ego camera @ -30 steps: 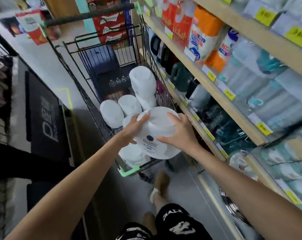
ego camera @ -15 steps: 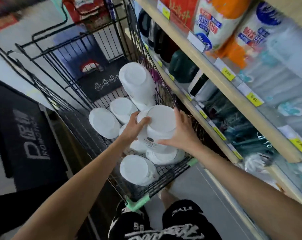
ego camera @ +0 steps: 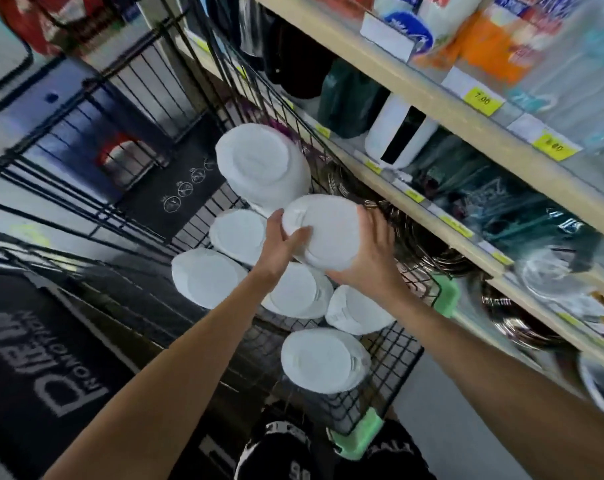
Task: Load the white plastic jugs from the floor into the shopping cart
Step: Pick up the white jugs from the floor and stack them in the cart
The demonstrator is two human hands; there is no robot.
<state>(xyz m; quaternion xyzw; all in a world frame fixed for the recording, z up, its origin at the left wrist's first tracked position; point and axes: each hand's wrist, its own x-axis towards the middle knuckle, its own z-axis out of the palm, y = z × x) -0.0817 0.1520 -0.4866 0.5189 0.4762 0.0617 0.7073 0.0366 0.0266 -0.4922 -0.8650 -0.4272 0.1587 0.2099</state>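
Store aisle: wooden shelves (ego camera: 432, 95) of goods with yellow price tags (ego camera: 482, 100) run along the right, black floor mat (ego camera: 34, 358) with white lettering on the left. Black wire cart (ego camera: 390, 386) with green corner bumpers (ego camera: 357, 438) sits just beside the shelves.

Both hands hold one white jug (ego camera: 323, 230) over the cart's basket, base toward the camera. Left hand (ego camera: 279, 244) grips its left side, thumb across the base. Right hand (ego camera: 369, 258) cups the right side, fingers wrapped round the far edge. Can't tell if the jug rests on the ones below.

Six more jugs are already in the basket: one tall at the far end (ego camera: 262, 164), two to the left (ego camera: 238, 233) (ego camera: 203, 277), two under the hands (ego camera: 300, 292) (ego camera: 356, 310), and one nearest the person (ego camera: 321, 358). All show their bases. The person's black shorts are visible at the bottom edge.
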